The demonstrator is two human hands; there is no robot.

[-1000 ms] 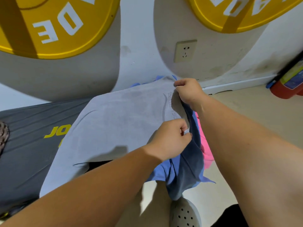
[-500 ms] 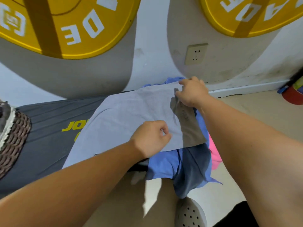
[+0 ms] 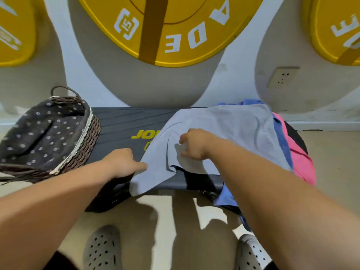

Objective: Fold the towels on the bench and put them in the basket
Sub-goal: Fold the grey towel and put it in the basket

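A light grey towel (image 3: pixel 233 133) lies spread over the right half of the black bench (image 3: pixel 124 123), its near left corner hanging over the front edge. My left hand (image 3: pixel 122 161) pinches the towel's left edge, fingers closed. My right hand (image 3: pixel 194 144) rests on the towel's left part with curled fingers gripping a raised fold. Under the grey towel lie a blue towel (image 3: pixel 282 143) and a pink towel (image 3: pixel 300 158), both drooping off the bench's right end. The wicker basket (image 3: pixel 85 137) with a dark dotted liner stands on the bench's left end.
A wall with large yellow discs and a socket (image 3: pixel 282 76) rises right behind the bench. My feet in grey perforated shoes (image 3: pixel 103 248) stand on the pale floor in front of it.
The view swung left and the basket came into sight. Both hands moved from the grey towel's right edge to its left side; the towel now lies flatter on the bench.
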